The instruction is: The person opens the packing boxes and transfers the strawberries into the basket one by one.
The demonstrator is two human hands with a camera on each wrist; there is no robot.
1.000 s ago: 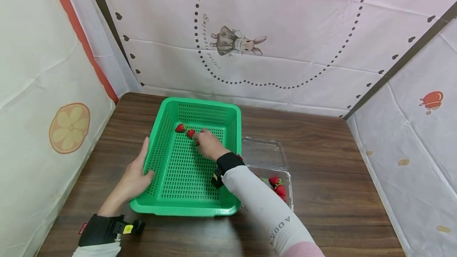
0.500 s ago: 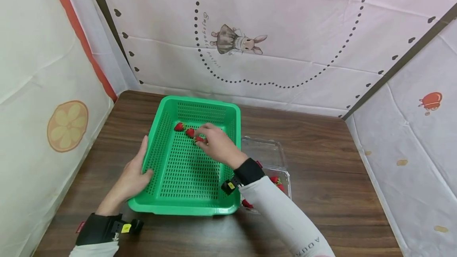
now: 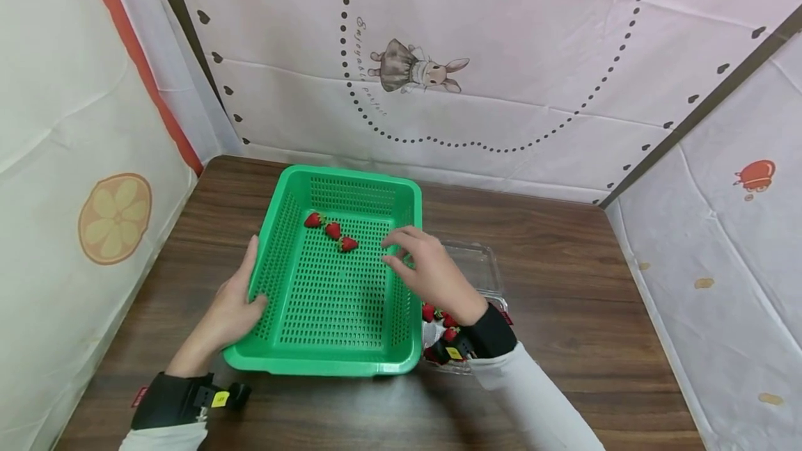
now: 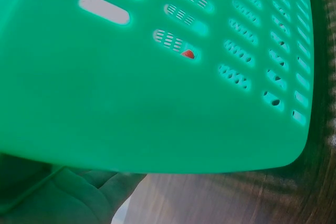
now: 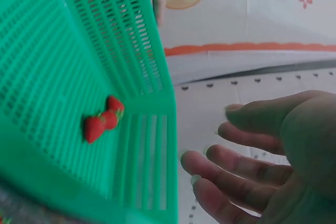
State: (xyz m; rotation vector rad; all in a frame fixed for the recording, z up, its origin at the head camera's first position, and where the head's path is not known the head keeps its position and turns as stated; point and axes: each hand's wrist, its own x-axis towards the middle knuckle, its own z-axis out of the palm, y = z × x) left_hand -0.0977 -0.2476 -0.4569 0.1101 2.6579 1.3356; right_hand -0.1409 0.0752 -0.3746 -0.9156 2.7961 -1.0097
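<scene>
Surface [image 3: 576, 291]: brown wood grain is showing. Far edge: a pale cloth [image 3: 532, 47] is hanging, displaying a rabbit print [image 3: 410, 68] and dotted line [image 3: 429, 140]. Left edge: a second cloth [image 3: 50, 131] is bearing an orange-slice print [image 3: 115, 218]. Right edge: a third cloth [image 3: 708, 339] is carrying a red print [image 3: 757, 175].

Right fingers [image 5: 244, 164] curve loosely; left fingers [image 3: 246, 264] stretch forward.

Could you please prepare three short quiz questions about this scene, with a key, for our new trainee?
1. How many strawberries lie in the green basket?
2. True or false: the right hand is holding a strawberry.
3. What does the left hand grip?
a) the clear box
b) the side of the green basket
c) a strawberry

Key: 1. three; 2. false, nothing is between its fingers; 3. b.
</scene>
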